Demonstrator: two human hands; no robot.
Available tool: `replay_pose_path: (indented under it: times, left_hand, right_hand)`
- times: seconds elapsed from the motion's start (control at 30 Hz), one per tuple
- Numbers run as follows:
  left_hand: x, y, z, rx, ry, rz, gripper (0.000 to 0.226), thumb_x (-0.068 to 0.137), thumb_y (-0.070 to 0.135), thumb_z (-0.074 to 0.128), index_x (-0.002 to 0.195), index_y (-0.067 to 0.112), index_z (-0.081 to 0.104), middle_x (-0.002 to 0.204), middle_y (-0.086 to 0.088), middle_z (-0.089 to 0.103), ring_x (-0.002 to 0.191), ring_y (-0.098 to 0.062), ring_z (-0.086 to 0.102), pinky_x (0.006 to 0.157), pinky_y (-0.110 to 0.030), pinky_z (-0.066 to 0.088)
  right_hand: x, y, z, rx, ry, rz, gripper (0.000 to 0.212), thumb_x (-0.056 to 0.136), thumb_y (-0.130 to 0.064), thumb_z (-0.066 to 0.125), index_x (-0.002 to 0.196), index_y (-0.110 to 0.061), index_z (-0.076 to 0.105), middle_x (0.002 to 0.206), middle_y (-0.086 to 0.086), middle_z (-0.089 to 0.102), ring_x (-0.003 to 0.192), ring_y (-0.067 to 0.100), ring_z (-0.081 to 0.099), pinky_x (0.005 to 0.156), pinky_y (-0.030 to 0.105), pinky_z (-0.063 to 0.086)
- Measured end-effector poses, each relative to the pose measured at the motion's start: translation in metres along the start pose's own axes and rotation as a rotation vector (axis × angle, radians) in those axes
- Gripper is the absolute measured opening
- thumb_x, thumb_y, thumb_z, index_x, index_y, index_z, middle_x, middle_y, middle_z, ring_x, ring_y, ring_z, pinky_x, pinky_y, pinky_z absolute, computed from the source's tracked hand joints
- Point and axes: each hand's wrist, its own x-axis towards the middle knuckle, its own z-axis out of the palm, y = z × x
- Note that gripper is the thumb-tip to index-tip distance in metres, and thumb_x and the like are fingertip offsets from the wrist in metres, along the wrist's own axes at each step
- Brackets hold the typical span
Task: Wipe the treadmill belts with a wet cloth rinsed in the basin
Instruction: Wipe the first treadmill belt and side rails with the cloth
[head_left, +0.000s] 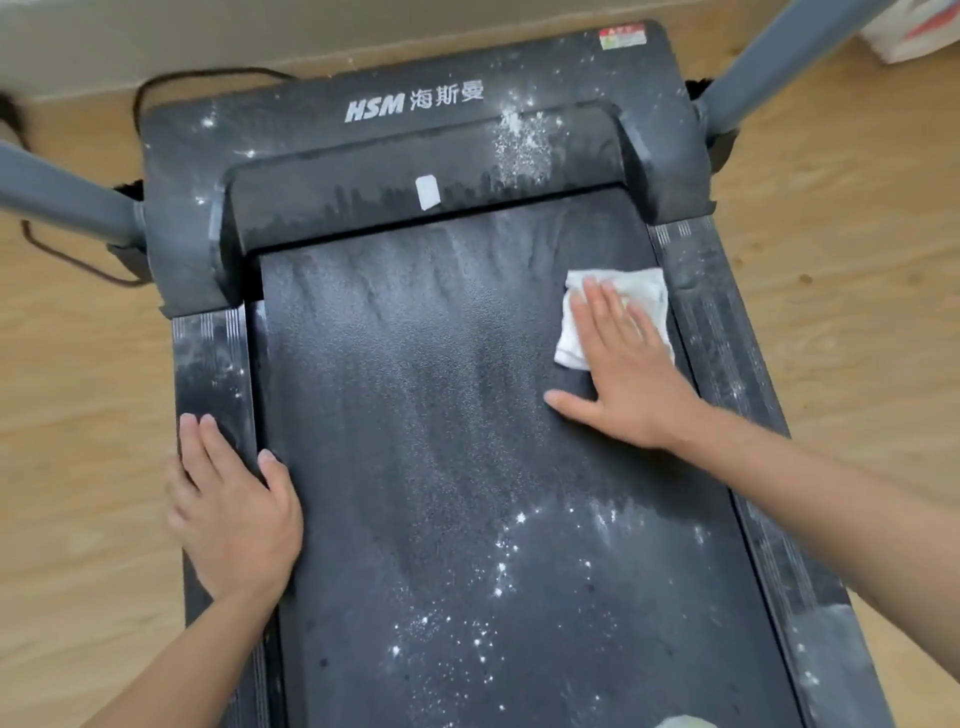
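Note:
The black treadmill belt (441, 415) fills the middle of the view, streaked with damp wipe marks in its upper half and speckled with white powder lower down. A folded white cloth (644, 296) lies flat on the belt's upper right part. My right hand (623, 374) presses down on the cloth with fingers spread flat. My left hand (234, 509) rests palm down on the left side rail (213, 364), thumb on the belt's edge, holding nothing. No basin is in view.
The motor cover (415, 109) with white lettering and powder spots lies beyond the belt. Grey uprights (62, 197) (779, 57) rise on both sides. A black cable (78, 260) trails on the wooden floor at left. A pale object (680, 722) shows at the belt's bottom edge.

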Motion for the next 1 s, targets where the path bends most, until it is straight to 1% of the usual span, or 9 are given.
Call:
replay_pose_path:
  times: [0.2, 0.27, 0.37, 0.5, 0.57, 0.63, 0.77, 0.9, 1.0]
  left_hand:
    - [0.001, 0.002, -0.003, 0.015, -0.031, -0.002, 0.069, 0.101, 0.037, 0.036, 0.161, 0.008, 0.024, 0.171, -0.008, 0.021, 0.147, -0.044, 0.032, 0.107, -0.065, 0.037]
    - [-0.001, 0.002, -0.005, 0.004, -0.042, 0.007, 0.068, 0.100, 0.037, 0.037, 0.161, 0.008, 0.024, 0.171, -0.008, 0.021, 0.149, -0.043, 0.031, 0.107, -0.065, 0.037]
    - [-0.001, 0.003, -0.005, -0.007, -0.049, 0.003, 0.069, 0.100, 0.036, 0.037, 0.161, 0.007, 0.025, 0.171, -0.009, 0.023, 0.150, -0.043, 0.029, 0.107, -0.066, 0.037]
    - [0.000, 0.002, -0.005, -0.005, -0.049, 0.009, 0.069, 0.099, 0.036, 0.038, 0.161, 0.007, 0.025, 0.171, -0.010, 0.023, 0.150, -0.043, 0.029, 0.104, -0.067, 0.039]
    - [-0.001, 0.002, -0.005, -0.001, -0.056, 0.010, 0.069, 0.100, 0.036, 0.038, 0.161, 0.008, 0.025, 0.171, -0.009, 0.022, 0.150, -0.043, 0.030, 0.103, -0.066, 0.039]
    - [-0.001, 0.002, -0.004, 0.006, -0.062, 0.006, 0.069, 0.100, 0.036, 0.037, 0.161, 0.007, 0.024, 0.171, -0.009, 0.022, 0.150, -0.043, 0.030, 0.102, -0.066, 0.039]
    - [-0.001, 0.000, -0.002, 0.011, -0.052, 0.007, 0.069, 0.101, 0.038, 0.035, 0.162, 0.008, 0.024, 0.172, -0.009, 0.022, 0.150, -0.043, 0.030, 0.099, -0.066, 0.040]
    - [0.000, 0.000, -0.001, 0.019, -0.042, 0.015, 0.068, 0.101, 0.037, 0.035, 0.161, 0.007, 0.025, 0.171, -0.009, 0.023, 0.148, -0.044, 0.032, 0.098, -0.066, 0.040]
    - [0.000, 0.000, 0.000, 0.036, -0.029, 0.016, 0.068, 0.101, 0.036, 0.036, 0.161, 0.007, 0.026, 0.171, -0.009, 0.023, 0.147, -0.043, 0.033, 0.098, -0.064, 0.040]
  right_hand:
    - [-0.118, -0.012, 0.028, 0.057, -0.038, -0.125, 0.093, 0.102, -0.072, 0.035, 0.169, -0.017, 0.001, 0.177, -0.001, -0.009, 0.163, 0.018, -0.007, 0.130, 0.042, 0.004]
    - [-0.109, -0.004, 0.017, 0.214, -0.030, -0.092, 0.071, 0.105, -0.057, 0.041, 0.167, -0.028, 0.022, 0.174, -0.011, 0.010, 0.161, 0.011, 0.010, 0.122, 0.041, 0.020]
    - [-0.087, 0.013, 0.001, 0.261, 0.121, -0.007, 0.050, 0.098, -0.038, 0.060, 0.146, -0.032, 0.047, 0.150, -0.009, 0.044, 0.141, 0.018, 0.039, 0.108, 0.046, 0.032]
    - [-0.061, 0.021, -0.015, 0.163, -0.022, 0.167, 0.032, 0.091, -0.045, 0.077, 0.116, -0.034, 0.060, 0.114, -0.011, 0.051, 0.116, 0.018, 0.039, 0.095, 0.037, 0.024]
    - [-0.055, 0.014, -0.023, 0.150, -0.091, 0.157, 0.021, 0.092, -0.043, 0.074, 0.091, -0.039, 0.054, 0.099, -0.016, 0.047, 0.105, 0.017, 0.039, 0.088, 0.035, 0.025]
    - [-0.053, 0.007, -0.030, 0.178, -0.130, 0.136, 0.029, 0.098, -0.034, 0.065, 0.080, -0.037, 0.043, 0.091, -0.013, 0.048, 0.095, 0.019, 0.043, 0.084, 0.038, 0.036]
    - [-0.042, 0.002, -0.052, 0.330, -0.212, 0.136, 0.020, 0.103, -0.023, 0.056, 0.114, -0.039, 0.051, 0.102, -0.008, 0.064, 0.092, 0.021, 0.062, 0.082, 0.045, 0.051]
    - [0.006, 0.014, -0.093, 0.284, 0.057, 0.043, 0.023, 0.103, -0.017, 0.063, 0.123, -0.022, 0.073, 0.120, 0.000, 0.073, 0.115, 0.022, 0.065, 0.103, 0.044, 0.047]
    - [0.040, 0.021, -0.137, 0.302, 0.404, -0.049, 0.027, 0.101, -0.009, 0.063, 0.127, -0.014, 0.072, 0.120, 0.011, 0.071, 0.115, 0.029, 0.064, 0.102, 0.039, 0.045]
